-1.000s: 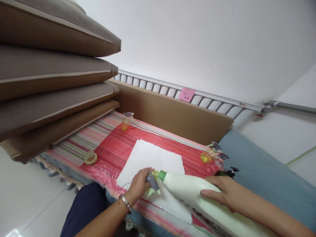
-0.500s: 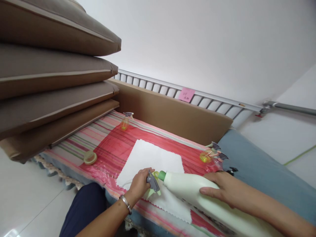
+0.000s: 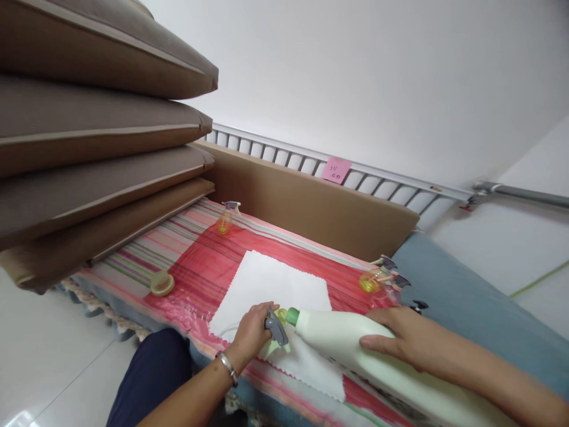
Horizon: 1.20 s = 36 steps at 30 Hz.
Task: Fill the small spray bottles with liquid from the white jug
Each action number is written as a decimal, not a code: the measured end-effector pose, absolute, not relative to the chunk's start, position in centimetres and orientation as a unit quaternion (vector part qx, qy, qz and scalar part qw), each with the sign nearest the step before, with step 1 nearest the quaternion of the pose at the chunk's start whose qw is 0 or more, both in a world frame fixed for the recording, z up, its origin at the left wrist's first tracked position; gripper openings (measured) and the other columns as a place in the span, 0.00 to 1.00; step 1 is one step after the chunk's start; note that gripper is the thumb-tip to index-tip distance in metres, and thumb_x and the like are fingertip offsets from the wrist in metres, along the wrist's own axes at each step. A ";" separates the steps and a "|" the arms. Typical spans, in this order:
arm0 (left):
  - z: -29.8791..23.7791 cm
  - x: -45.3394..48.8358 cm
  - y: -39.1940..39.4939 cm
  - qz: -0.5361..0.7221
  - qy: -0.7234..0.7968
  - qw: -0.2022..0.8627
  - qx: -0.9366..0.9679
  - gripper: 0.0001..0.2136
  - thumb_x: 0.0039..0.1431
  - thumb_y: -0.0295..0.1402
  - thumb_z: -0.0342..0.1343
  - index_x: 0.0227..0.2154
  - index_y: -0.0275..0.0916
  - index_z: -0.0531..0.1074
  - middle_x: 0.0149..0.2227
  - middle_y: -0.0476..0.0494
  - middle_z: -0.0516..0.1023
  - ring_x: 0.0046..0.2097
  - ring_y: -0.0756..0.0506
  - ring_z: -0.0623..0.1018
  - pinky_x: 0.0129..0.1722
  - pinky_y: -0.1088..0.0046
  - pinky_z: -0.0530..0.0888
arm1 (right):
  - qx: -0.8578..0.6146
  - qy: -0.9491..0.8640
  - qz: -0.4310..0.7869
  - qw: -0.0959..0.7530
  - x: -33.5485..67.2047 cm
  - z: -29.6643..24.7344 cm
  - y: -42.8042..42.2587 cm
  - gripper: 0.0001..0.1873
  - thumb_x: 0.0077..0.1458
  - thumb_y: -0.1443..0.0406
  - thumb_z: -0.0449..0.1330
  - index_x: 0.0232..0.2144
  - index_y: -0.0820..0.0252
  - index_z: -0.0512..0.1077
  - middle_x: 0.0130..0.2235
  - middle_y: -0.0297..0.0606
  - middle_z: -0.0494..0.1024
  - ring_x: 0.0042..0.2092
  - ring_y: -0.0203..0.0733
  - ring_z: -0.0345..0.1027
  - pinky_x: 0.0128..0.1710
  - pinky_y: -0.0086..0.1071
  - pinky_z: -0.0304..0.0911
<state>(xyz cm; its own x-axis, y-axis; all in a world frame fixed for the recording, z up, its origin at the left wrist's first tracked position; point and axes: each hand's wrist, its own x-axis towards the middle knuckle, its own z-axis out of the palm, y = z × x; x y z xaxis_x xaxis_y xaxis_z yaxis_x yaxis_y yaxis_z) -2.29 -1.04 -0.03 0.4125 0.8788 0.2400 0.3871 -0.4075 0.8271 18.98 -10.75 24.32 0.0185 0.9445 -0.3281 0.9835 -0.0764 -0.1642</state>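
Note:
My left hand [image 3: 253, 330] is closed around a trigger sprayer [image 3: 276, 328] with a grey lever and pale green parts. Beside it shows a small yellow ring-shaped piece [image 3: 281, 315]; whether a bottle sits under my fingers is hidden. A large pale green bottle [image 3: 329, 332] lies tilted in my right hand [image 3: 400, 335], thumb on the near side. Its green neck tip [image 3: 292, 316] points left, right at the yellow piece. Both hands are over a white cloth [image 3: 284, 279] with a zigzag edge, spread on red plastic sheeting [image 3: 204, 261].
At the back stands a small yellow spray bottle [image 3: 225, 220]. More spray bottles [image 3: 373, 280] cluster at the right, partly behind my hand. A round pale lid-like object [image 3: 162, 283] sits left. Stacked brown cushions [image 3: 106, 124] rise at left; a brown board [image 3: 302, 196] lines the railing.
Almost nothing differs. The large bottle and both hands keep nearly the same place, with only a very slight shift.

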 end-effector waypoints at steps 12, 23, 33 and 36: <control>0.0 -2.3 -1.0 0.345 0.414 0.346 0.768 0.30 0.38 0.17 0.52 0.49 0.41 0.69 0.52 0.45 0.72 0.52 0.43 0.69 0.53 0.66 0.65 | 0.710 0.668 -0.215 0.062 18.2 25.1 -10.8 0.15 0.50 0.55 0.54 0.28 0.61 0.71 0.31 0.41 0.78 0.25 0.40 0.69 0.18 0.26 0.55; 0.1 -2.1 -1.0 0.337 0.416 0.349 0.769 0.30 0.38 0.16 0.52 0.48 0.42 0.69 0.52 0.45 0.72 0.52 0.43 0.69 0.53 0.65 0.65 | 0.702 0.674 -0.221 0.061 17.4 26.2 -10.8 0.16 0.49 0.56 0.55 0.30 0.62 0.73 0.33 0.43 0.78 0.28 0.44 0.70 0.20 0.28 0.56; 0.2 -2.2 -1.0 0.337 0.414 0.349 0.770 0.30 0.38 0.16 0.51 0.49 0.41 0.69 0.53 0.44 0.71 0.52 0.43 0.69 0.53 0.65 0.65 | 0.705 0.670 -0.224 0.060 17.3 26.1 -10.6 0.17 0.51 0.55 0.54 0.30 0.64 0.73 0.30 0.44 0.78 0.25 0.40 0.69 0.19 0.27 0.56; 0.2 -2.2 -1.0 0.337 0.415 0.349 0.770 0.31 0.38 0.15 0.51 0.49 0.41 0.69 0.53 0.44 0.71 0.52 0.43 0.69 0.53 0.65 0.65 | 0.701 0.672 -0.229 0.064 17.5 25.9 -10.5 0.16 0.51 0.56 0.54 0.30 0.63 0.73 0.30 0.43 0.78 0.25 0.39 0.69 0.19 0.27 0.56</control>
